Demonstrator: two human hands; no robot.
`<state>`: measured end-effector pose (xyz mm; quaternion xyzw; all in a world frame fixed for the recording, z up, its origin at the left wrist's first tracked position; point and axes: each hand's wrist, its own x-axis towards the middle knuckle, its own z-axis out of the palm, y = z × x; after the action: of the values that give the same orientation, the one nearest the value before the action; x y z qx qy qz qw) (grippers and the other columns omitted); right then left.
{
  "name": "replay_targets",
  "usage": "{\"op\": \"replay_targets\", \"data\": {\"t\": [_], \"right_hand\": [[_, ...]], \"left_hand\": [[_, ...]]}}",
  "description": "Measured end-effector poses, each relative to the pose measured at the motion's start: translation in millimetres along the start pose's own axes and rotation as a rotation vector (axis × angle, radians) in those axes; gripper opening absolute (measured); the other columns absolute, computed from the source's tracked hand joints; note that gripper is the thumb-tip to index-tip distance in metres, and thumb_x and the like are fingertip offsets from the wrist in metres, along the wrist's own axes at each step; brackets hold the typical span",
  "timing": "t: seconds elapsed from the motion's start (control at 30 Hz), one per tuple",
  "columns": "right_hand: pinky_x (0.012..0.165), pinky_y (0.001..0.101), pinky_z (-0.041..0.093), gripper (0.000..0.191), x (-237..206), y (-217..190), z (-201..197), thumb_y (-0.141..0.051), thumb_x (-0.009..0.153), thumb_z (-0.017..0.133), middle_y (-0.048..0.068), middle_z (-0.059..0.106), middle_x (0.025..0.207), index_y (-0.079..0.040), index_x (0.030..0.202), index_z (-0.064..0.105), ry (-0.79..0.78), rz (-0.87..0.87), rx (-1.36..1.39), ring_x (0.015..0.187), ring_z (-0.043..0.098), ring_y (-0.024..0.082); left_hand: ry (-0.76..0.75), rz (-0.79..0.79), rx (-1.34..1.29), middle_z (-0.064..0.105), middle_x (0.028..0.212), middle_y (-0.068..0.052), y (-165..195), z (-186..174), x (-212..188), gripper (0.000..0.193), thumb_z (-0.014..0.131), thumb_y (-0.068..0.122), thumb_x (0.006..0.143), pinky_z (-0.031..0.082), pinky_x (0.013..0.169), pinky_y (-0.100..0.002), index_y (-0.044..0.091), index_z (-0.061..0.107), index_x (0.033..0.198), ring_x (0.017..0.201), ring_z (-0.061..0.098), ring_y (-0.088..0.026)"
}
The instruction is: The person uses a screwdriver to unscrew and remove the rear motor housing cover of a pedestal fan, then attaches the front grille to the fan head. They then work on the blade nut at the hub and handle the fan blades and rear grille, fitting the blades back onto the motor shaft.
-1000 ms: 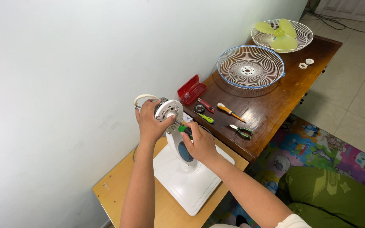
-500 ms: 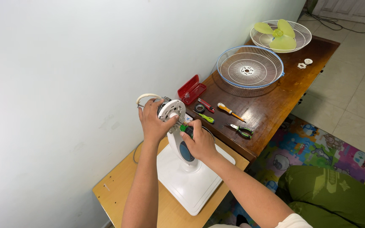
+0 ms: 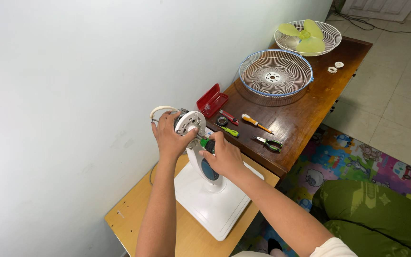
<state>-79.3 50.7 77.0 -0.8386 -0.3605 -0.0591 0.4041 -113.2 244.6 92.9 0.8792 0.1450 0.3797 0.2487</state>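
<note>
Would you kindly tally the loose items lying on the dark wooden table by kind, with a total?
Fan grilles: 2, blue-rimmed and white
Fan blade: 1, yellow-green
Small white fasteners: 2
Red case: 1
Tape roll: 1
Hand tools: 4 (red-handled tool, orange screwdriver, green one, pliers)
Total: 11

White fan stand point(image 3: 215, 204); blue-rimmed grille point(image 3: 276, 73); yellow-green blades point(image 3: 305, 37); red case point(image 3: 211, 100); dark brown table point(image 3: 310, 109).

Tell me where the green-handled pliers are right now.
In the head view, the pliers lie on the dark wooden table, right of the orange-handled screwdriver, near the table's front edge.
</note>
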Motion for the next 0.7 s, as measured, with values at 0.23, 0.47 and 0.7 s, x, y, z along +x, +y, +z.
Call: {"op": "replay_targets", "data": {"t": [0.23,0.47,0.7], "right_hand": [[0.073,0.0492,0.056,0.048,-5,-6,12,-0.035,0.09,0.075,0.02,0.073,0.094,-0.003,0.113,0.048,0.073,0.073,0.104,0.086,0.073,0.04],[0.073,0.0447,0.056,0.05,0,-5,6,-0.038,0.084,0.079,0.014,0.074,0.09,-0.007,0.112,0.053,-0.033,0.297,0.167,0.082,0.075,0.034],[0.076,0.0403,0.057,0.043,-34,30,6,-0.03,0.087,0.081,0.011,0.074,0.098,-0.006,0.115,0.058,0.195,0.089,0.37,0.09,0.073,0.024]], "left_hand": [[0.04,0.017,-0.066,0.06,0.134,-0.015,-5,3,-2,0.074,0.088,0.045,0.061,0.034,0.111,-0.054,0.009,0.067,0.122,0.123,0.055,-0.036],[-0.039,-0.038,0.031,0.063,0.132,-0.012,0,-4,-3,0.072,0.087,0.047,0.065,0.028,0.12,-0.059,0.01,0.068,0.123,0.125,0.057,-0.03],[-0.058,-0.075,0.025,0.047,0.153,-0.019,8,-2,-12,0.081,0.087,0.049,0.072,0.014,0.12,-0.064,0.012,0.06,0.139,0.145,0.04,-0.036]]}}
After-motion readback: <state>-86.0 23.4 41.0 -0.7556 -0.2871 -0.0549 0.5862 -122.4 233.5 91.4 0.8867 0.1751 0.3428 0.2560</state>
